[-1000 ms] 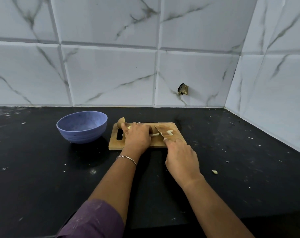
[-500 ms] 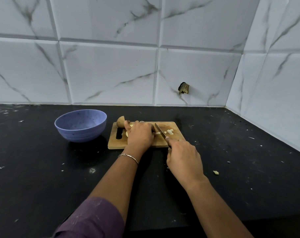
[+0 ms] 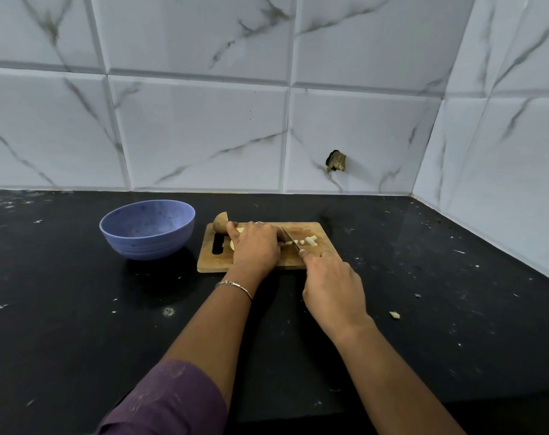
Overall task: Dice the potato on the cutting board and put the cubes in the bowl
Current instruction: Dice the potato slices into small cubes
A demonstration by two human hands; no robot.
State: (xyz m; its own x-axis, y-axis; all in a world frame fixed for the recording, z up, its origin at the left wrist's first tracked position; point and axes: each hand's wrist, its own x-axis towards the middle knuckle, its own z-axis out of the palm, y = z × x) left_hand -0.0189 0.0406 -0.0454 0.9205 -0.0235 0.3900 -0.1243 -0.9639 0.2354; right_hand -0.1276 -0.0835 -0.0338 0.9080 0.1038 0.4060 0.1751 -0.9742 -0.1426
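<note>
Black speckled counter (image 3: 78, 309), white marble-look tiles (image 3: 204, 136) behind. Left of the cutting board (image 3: 314, 229), apart from it, I see the blue bowl (image 3: 147, 237). At the board's far left corner sits a brown potato chunk (image 3: 220, 221). Left hand (image 3: 256, 248) is over the board's left half, fingers curled down on a pale potato piece (image 3: 232, 244), holding it; bracelet (image 3: 235, 285) on the wrist. Knife (image 3: 290, 239) blade slants across the board just right of that hand. Cubes (image 3: 311, 240) lie on the board right of the blade. Right hand (image 3: 333, 287), at the board's near right edge, grips the knife handle. One stray bit (image 3: 394, 314) lies on the counter, right of the board and nearer me
</note>
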